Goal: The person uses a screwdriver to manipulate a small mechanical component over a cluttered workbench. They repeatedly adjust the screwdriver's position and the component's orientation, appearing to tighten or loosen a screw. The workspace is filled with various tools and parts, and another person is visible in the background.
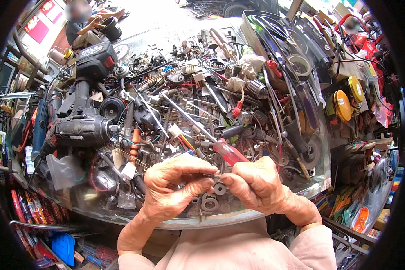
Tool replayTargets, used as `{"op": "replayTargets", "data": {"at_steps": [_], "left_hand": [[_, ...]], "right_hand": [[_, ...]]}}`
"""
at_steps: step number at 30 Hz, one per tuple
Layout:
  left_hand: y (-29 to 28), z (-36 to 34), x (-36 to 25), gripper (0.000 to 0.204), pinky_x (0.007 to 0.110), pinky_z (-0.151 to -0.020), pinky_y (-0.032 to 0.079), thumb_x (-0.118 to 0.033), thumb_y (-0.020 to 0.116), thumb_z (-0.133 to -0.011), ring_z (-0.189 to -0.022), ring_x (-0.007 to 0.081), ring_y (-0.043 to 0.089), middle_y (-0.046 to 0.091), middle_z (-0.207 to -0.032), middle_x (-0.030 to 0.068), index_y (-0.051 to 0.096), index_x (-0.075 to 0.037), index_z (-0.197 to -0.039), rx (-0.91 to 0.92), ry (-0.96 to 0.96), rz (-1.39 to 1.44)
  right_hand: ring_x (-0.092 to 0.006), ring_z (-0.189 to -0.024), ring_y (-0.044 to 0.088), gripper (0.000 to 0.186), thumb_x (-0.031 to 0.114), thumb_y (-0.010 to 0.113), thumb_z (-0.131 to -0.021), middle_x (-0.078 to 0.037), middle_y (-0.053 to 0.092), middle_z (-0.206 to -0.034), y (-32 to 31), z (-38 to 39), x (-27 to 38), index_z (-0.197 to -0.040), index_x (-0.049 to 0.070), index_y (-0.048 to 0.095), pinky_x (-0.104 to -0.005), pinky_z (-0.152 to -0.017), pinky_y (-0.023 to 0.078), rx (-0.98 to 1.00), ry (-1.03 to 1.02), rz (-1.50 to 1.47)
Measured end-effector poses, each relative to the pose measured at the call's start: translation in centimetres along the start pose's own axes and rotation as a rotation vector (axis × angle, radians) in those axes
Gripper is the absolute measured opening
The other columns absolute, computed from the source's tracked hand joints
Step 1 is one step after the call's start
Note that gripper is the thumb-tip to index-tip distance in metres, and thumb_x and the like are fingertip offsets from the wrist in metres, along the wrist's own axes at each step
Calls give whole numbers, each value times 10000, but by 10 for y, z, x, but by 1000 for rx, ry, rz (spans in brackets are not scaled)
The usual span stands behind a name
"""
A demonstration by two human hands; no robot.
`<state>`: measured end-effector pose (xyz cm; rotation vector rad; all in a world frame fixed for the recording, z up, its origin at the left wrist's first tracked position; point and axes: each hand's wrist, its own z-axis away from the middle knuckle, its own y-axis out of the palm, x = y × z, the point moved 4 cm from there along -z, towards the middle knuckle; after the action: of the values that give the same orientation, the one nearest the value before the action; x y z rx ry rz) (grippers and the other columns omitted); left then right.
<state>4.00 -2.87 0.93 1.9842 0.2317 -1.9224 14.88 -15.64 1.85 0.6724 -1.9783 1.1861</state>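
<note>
My left hand [174, 185] is closed in a pinch, with thumb and forefinger on a small metal part [218, 176] that looks threaded, perhaps a bolt. From the other side my right hand [258, 185] comes close, its fingers curled and thumb pressed in at that part's end. Most of the part is hidden by the fingertips. Just beyond the right hand lies a screwdriver with a red handle [229, 152], its shaft pointing away to the left. Under the hands, flat metal washers [209, 204] rest on the glass tabletop [184, 222].
A black cordless impact wrench [81, 128] stands on the left of the table. Loose hardware, springs and tools pile up beyond my hands. A metal tray [252, 33] of tools is at the far right, near yellow round tins [343, 106]. Another person [80, 27] sits far left.
</note>
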Motion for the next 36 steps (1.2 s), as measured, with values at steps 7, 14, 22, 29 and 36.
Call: {"op": "replayTargets", "data": {"at_steps": [7, 14, 22, 29, 36], "left_hand": [[-4, 3, 2, 202, 220, -648, 522, 38, 633, -819, -709, 137, 636, 637, -858, 100, 606, 83, -1015, -98, -173, 160], [-4, 2, 3, 206, 211, -627, 519, 43, 640, -811, -707, 128, 636, 638, -852, 101, 610, 73, -1013, -81, -179, 115], [1, 2, 1, 193, 187, -571, 504, 46, 643, -807, -708, 126, 645, 638, -850, 96, 619, 69, -997, -52, -87, 52], [-3, 3, 2, 182, 156, -439, 426, 12, 647, -821, -651, 106, 637, 653, -797, 86, 621, 58, -995, -125, -139, 93], [-1, 5, 1, 191, 163, -456, 440, 22, 645, -817, -676, 111, 642, 634, -833, 83, 620, 59, -1002, -66, -150, 100]], "right_hand": [[-290, -710, 651, 208, 143, 701, -780, -132, 627, -798, -7, -5, 8, -908, 11, 603, -324, -537, 514, -161, 72, -18], [-146, -457, 487, 161, 39, 689, -773, -62, 569, -676, -4, -5, 4, -892, 8, 586, -268, -405, 358, -221, -120, 88], [-201, -478, 508, 131, 44, 664, -791, -76, 552, -662, -2, -2, 2, -881, 15, 574, -300, -407, 373, -191, -156, 185], [-196, -540, 544, 228, 50, 698, -748, -76, 598, -766, 1, -3, 5, -946, 8, 593, -301, -424, 383, -208, -198, 135], [-196, -533, 545, 215, 117, 685, -780, -77, 588, -736, 0, -1, 1, -941, 9, 593, -301, -432, 398, -127, -175, 163]]}}
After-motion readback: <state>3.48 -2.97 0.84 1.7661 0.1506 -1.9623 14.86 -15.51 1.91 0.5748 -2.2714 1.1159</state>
